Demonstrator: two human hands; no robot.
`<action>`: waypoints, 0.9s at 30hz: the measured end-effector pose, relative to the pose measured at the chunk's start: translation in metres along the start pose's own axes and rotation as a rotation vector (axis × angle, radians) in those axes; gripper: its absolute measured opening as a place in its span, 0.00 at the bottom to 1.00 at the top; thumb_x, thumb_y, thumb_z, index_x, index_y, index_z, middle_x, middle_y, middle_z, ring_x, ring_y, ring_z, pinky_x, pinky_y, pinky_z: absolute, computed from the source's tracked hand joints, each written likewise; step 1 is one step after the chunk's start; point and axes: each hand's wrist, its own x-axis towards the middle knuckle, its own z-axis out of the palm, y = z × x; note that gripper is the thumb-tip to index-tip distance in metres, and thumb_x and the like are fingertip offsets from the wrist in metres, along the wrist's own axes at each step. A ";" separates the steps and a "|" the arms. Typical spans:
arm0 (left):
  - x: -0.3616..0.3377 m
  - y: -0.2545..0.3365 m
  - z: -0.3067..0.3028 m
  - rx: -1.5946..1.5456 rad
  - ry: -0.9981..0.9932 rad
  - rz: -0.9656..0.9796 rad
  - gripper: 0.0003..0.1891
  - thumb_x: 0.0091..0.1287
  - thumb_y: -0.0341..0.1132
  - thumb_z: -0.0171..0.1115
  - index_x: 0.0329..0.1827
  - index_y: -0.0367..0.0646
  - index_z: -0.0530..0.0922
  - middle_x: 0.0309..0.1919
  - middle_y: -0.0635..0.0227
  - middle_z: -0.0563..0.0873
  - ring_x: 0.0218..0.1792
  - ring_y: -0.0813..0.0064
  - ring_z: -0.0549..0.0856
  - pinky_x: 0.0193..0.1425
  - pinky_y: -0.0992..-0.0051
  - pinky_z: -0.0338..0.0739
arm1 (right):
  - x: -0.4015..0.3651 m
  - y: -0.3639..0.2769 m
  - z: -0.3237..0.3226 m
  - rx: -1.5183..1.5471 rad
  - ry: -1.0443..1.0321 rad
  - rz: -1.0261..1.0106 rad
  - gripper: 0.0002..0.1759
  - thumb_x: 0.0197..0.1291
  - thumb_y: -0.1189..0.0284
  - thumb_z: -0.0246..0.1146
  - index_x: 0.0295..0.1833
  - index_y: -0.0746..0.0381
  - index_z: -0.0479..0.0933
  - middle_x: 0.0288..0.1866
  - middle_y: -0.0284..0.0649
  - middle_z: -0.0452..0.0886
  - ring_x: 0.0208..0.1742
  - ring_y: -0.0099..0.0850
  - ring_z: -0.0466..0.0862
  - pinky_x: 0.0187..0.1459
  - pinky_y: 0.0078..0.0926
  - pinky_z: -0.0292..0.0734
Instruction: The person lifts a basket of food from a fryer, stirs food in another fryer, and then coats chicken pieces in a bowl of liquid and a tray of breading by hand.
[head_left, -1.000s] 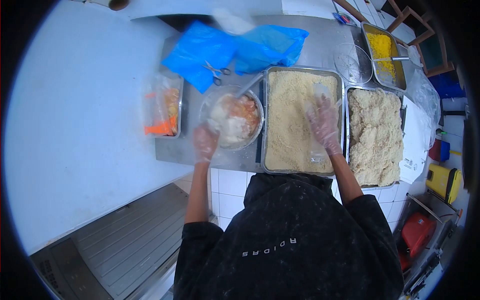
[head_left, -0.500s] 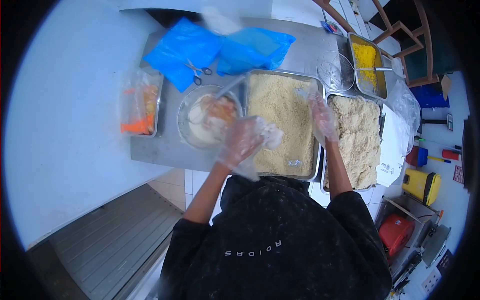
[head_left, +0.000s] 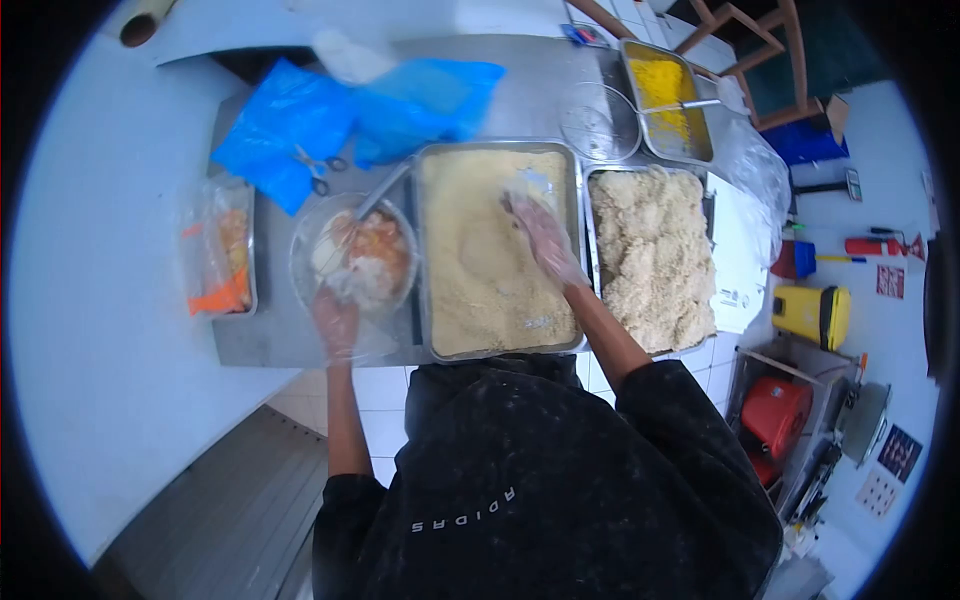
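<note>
My left hand (head_left: pixel 337 318), in a clear plastic glove, is at the near rim of a round bowl (head_left: pixel 305 285). White batter, orange-pink pieces and a whisk lie in the bowl; the fingers are blurred over the white stuff. My right hand (head_left: pixel 548 240), also gloved, is over a metal tray of pale crumbs (head_left: pixel 475 310), its fingers stretched toward the crumbs' far part, with nothing visible in them. A shallow round hollow shows in the crumbs.
Right of it stands a tray of coated pieces (head_left: pixel 655 255). Behind are a round sieve (head_left: pixel 600 122) and a tray of yellow crumbs (head_left: pixel 660 85). Blue bags (head_left: pixel 285 130) and scissors (head_left: pixel 320 175) lie back left; a container with orange items (head_left: pixel 235 250) is far left.
My left hand went from between bowl and crumb tray, where it held a whitish lump, to the bowl's near side. My right hand moved left over the crumbs. The view shifted.
</note>
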 end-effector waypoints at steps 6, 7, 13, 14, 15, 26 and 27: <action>-0.003 -0.067 0.020 0.298 0.076 0.119 0.24 0.49 0.35 0.65 0.49 0.32 0.74 0.38 0.48 0.80 0.43 0.47 0.78 0.50 0.57 0.72 | 0.072 0.002 0.010 -0.967 -0.075 -0.148 0.31 0.64 0.49 0.50 0.57 0.66 0.73 0.57 0.55 0.75 0.60 0.45 0.74 0.63 0.35 0.64; -0.002 -0.063 0.021 0.319 0.107 0.141 0.21 0.49 0.35 0.64 0.46 0.33 0.76 0.35 0.49 0.81 0.39 0.47 0.79 0.46 0.58 0.73 | 0.072 0.004 0.020 -1.122 -0.094 -0.137 0.31 0.64 0.49 0.50 0.57 0.66 0.73 0.57 0.55 0.75 0.58 0.46 0.75 0.63 0.36 0.65; -0.008 -0.047 0.024 0.350 0.066 -0.020 0.25 0.50 0.38 0.63 0.50 0.33 0.75 0.42 0.47 0.81 0.43 0.47 0.80 0.49 0.57 0.75 | 0.030 0.001 0.013 -0.913 -0.313 -0.030 0.31 0.64 0.49 0.49 0.55 0.67 0.74 0.54 0.55 0.77 0.56 0.47 0.76 0.60 0.39 0.67; -0.009 -0.048 0.024 0.321 0.082 0.006 0.25 0.49 0.38 0.63 0.50 0.33 0.75 0.41 0.47 0.81 0.42 0.48 0.80 0.47 0.57 0.75 | 0.019 -0.018 0.010 -0.916 -0.299 -0.004 0.31 0.64 0.49 0.49 0.54 0.67 0.74 0.53 0.56 0.77 0.56 0.47 0.75 0.60 0.39 0.66; -0.009 -0.052 0.026 0.289 0.100 0.036 0.25 0.49 0.38 0.64 0.50 0.34 0.75 0.40 0.47 0.81 0.41 0.48 0.81 0.46 0.58 0.76 | 0.013 -0.028 0.003 -0.920 -0.279 0.020 0.31 0.64 0.49 0.49 0.54 0.68 0.74 0.53 0.57 0.77 0.57 0.48 0.75 0.60 0.39 0.66; -0.009 -0.052 0.028 0.259 0.216 0.097 0.23 0.50 0.38 0.65 0.47 0.35 0.76 0.36 0.50 0.81 0.36 0.49 0.82 0.41 0.59 0.78 | -0.034 0.085 -0.061 -0.962 -0.012 -0.327 0.23 0.66 0.56 0.48 0.43 0.67 0.76 0.37 0.53 0.80 0.41 0.46 0.81 0.45 0.35 0.74; -0.009 -0.051 0.028 0.259 0.214 0.095 0.23 0.49 0.38 0.65 0.48 0.35 0.76 0.36 0.50 0.81 0.37 0.48 0.82 0.41 0.59 0.78 | -0.041 0.052 -0.051 -0.916 -0.076 -0.469 0.24 0.66 0.56 0.48 0.42 0.67 0.76 0.36 0.53 0.80 0.39 0.47 0.81 0.44 0.35 0.75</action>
